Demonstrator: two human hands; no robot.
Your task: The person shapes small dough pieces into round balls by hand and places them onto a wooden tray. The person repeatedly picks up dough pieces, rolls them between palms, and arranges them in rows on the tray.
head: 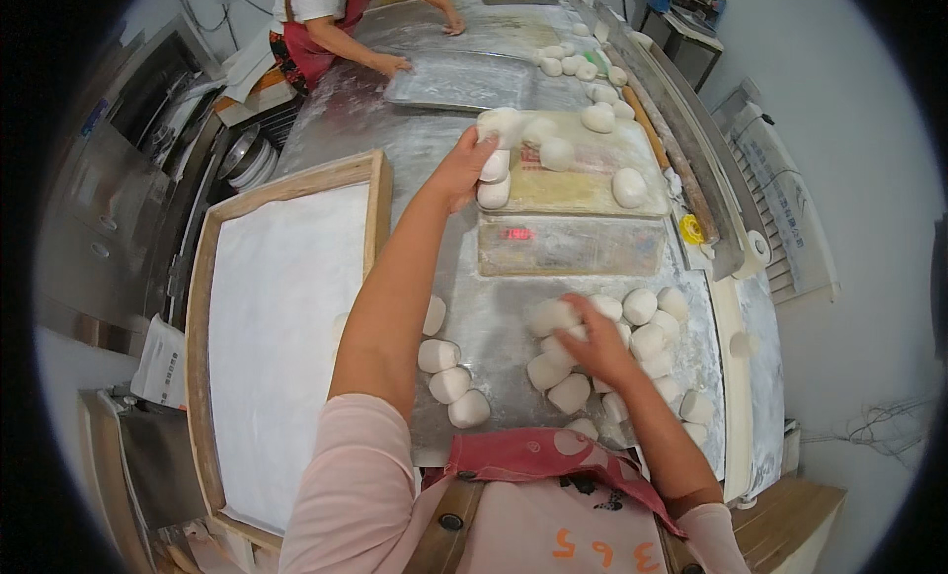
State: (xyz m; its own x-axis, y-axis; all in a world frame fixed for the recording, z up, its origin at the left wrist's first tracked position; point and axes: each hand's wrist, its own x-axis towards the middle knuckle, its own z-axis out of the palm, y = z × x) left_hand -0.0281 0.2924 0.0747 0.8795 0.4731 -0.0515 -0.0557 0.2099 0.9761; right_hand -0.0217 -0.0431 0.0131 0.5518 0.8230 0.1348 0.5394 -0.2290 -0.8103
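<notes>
My left hand [472,166] reaches to the left edge of a flour-dusted digital scale [574,244], its fingers around a white dough piece [501,123]. Two more dough pieces [494,192] sit just below that hand on the scale's platform [578,194]. Farther right on the platform are a few others, one lone dough piece [629,187] near its edge. Close in front of me, my right hand [598,344] grips a blurred dough piece [553,317] over a cluster of rounded dough pieces [648,341]. Several dough pieces [449,385] lie in a line under my left forearm.
A wooden-framed tray [289,352] with white lining stands at left. Beyond the scale lies a metal tray [463,81], touched by a co-worker's hand [389,64]. Rolling pins [646,126] and a yellow tape roll [691,229] line the table's right side, near more dough pieces [570,64].
</notes>
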